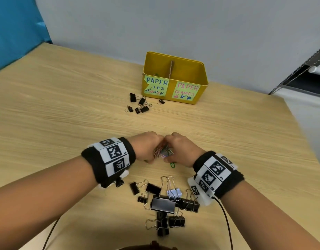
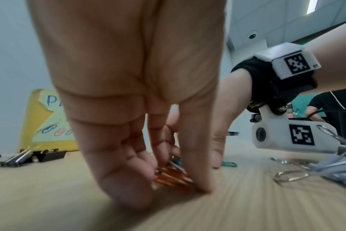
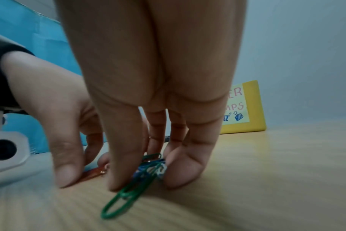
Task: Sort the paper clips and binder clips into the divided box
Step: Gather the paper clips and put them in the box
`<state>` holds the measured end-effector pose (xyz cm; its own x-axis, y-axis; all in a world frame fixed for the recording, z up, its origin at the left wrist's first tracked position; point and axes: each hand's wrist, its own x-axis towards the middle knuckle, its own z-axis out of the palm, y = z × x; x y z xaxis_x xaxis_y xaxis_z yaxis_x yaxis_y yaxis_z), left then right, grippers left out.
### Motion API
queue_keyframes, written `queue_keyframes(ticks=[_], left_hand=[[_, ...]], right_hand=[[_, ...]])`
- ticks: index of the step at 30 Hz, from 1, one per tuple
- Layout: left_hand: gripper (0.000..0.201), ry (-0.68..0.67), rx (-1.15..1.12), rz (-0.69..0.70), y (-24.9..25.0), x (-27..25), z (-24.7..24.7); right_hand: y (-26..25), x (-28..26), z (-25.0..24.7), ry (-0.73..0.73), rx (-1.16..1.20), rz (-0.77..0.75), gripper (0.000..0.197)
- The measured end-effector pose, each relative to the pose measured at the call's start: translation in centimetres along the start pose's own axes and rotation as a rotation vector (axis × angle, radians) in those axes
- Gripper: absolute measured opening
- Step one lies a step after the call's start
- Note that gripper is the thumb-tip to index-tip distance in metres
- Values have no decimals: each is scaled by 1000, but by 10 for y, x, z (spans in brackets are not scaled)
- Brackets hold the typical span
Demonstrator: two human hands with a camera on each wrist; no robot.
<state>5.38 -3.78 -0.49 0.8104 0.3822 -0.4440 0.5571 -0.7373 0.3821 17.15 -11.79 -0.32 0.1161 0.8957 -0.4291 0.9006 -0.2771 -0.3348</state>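
Both hands meet at the middle of the wooden table over a small heap of coloured paper clips (image 1: 161, 153). My left hand (image 1: 149, 147) curls its fingers and thumb round orange and pink clips (image 2: 171, 178). My right hand (image 1: 175, 148) pinches green and blue clips (image 3: 148, 170), and one green clip (image 3: 120, 201) trails out toward the wrist. The yellow divided box (image 1: 175, 78) stands at the back, with labels for paper clips on the left and clamps on the right. Black binder clips lie in one cluster near the box (image 1: 139, 105) and another near me (image 1: 163, 204).
The table's right edge (image 1: 299, 130) runs diagonally, with a grey wall behind the box. A blue panel (image 1: 15, 29) stands at the back left. Cables run from both wrist cameras toward me. Another person's dark sleeve (image 2: 324, 103) shows far off in the left wrist view.
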Motion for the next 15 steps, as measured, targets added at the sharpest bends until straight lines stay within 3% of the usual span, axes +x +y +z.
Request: queue_keyframes(ticks=[3,7,9,15], left_hand=[[46,90,-89,-29,-7,-1,-2],[62,55,-121,-100,-18,-9,-6],[61,66,-104,-107,-18,-7,-4],[49,120,-193,-57,-18,2,-6]], right_hand=[[6,2,-4,49,81,36,51],[12,-5,-8,5,66,111,76],[5,-3,-5,-7,18,92,81],[-8,5,-10,17,58,54,61]])
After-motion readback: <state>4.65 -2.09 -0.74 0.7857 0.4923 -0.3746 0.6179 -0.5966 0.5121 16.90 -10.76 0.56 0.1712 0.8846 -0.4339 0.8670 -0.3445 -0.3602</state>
